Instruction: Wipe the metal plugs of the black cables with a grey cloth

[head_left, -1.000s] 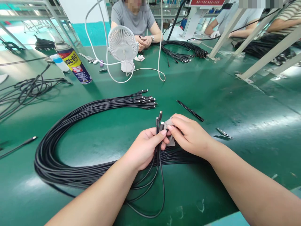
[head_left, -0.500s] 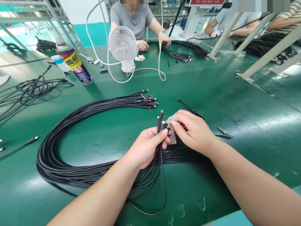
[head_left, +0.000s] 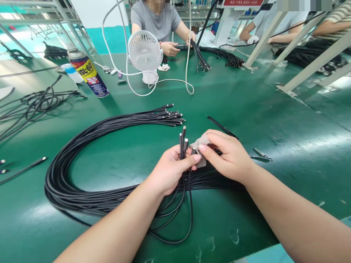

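Several black USB cables (head_left: pixel 185 144) stand with their plugs up in my left hand (head_left: pixel 175 164), which is closed round them just below the connectors. My right hand (head_left: pixel 227 153) pinches a small grey cloth (head_left: pixel 202 140) between thumb and fingers. The cloth touches or lies right beside one plug near my left thumb; the exact contact is hidden. Loops of the held cables hang below my left hand. Behind and under both hands curves a thick bundle of black cables (head_left: pixel 59 175), its plug ends lying on the green table (head_left: pixel 109 153).
A spray can (head_left: pixel 90 75) and a white fan (head_left: pixel 145 54) with a looping white cord stand farther back. Tweezers (head_left: pixel 261 157) and a dark thin tool (head_left: pixel 222 126) lie to the right. Loose cables (head_left: pixel 41 100) lie left. A co-worker (head_left: pixel 156 25) handles cables opposite.
The held plugs have shifted slightly left and spread, and my left thumb has moved a little down and right. The cloth stays in my right hand. The co-worker opposite has lifted a cable bunch.
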The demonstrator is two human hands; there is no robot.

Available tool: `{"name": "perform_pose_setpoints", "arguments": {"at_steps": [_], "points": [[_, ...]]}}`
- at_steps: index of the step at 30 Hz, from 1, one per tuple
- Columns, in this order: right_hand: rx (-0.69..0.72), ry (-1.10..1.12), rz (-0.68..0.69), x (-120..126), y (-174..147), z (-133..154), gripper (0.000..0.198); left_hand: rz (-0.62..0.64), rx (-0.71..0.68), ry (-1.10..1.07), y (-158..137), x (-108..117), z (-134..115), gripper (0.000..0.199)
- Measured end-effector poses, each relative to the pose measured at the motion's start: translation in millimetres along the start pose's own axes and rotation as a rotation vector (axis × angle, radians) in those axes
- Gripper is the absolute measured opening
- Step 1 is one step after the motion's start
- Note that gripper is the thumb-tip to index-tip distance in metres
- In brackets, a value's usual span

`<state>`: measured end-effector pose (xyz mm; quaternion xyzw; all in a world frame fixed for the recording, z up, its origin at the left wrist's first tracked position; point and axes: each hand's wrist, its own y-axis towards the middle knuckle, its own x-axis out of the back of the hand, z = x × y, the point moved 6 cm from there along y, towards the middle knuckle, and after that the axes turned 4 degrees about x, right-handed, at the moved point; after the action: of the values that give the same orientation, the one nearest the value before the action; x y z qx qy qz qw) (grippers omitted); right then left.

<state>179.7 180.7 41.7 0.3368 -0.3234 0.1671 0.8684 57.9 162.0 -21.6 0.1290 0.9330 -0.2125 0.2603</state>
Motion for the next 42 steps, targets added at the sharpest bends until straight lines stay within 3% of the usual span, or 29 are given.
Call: {"name": "perform_pose_setpoints", "arguments": {"at_steps": [12, 14, 20, 25, 35, 39, 42], "points": [[-0.318, 0.423, 0.147, -17.3, -5.0, -14.7, 0.014, -0.023, -0.02, -0.007, 1.9, 1.0, -0.7, 0.033], [-0.292, 0.418, 0.15, -15.6, -3.6, -12.5, 0.015, -0.013, -0.017, 0.005, 1.8, 0.1, -1.0, 0.034], [-0.021, 0.026, 0.098, -7.2, 0.3, -4.3, 0.017, -0.038, -0.016, 0.023, 1.8, 0.8, -0.6, 0.032], [0.074, -0.125, 0.079, -9.0, -0.9, -2.2, 0.022, -0.057, 0.001, 0.014, 2.7, 2.3, 1.0, 0.032], [0.046, -0.204, -0.014, -0.2, 0.4, -4.4, 0.022, -0.075, 0.022, 0.028, 2.4, 3.4, 1.0, 0.036], [0.007, -0.112, -0.037, 1.5, -0.9, -4.3, 0.021, -0.067, 0.015, 0.025, 2.5, 2.4, 0.0, 0.037], [-0.031, -0.009, 0.033, -4.6, -1.4, -6.0, 0.015, -0.036, -0.001, 0.018, 2.5, 0.7, -0.8, 0.034]]}}
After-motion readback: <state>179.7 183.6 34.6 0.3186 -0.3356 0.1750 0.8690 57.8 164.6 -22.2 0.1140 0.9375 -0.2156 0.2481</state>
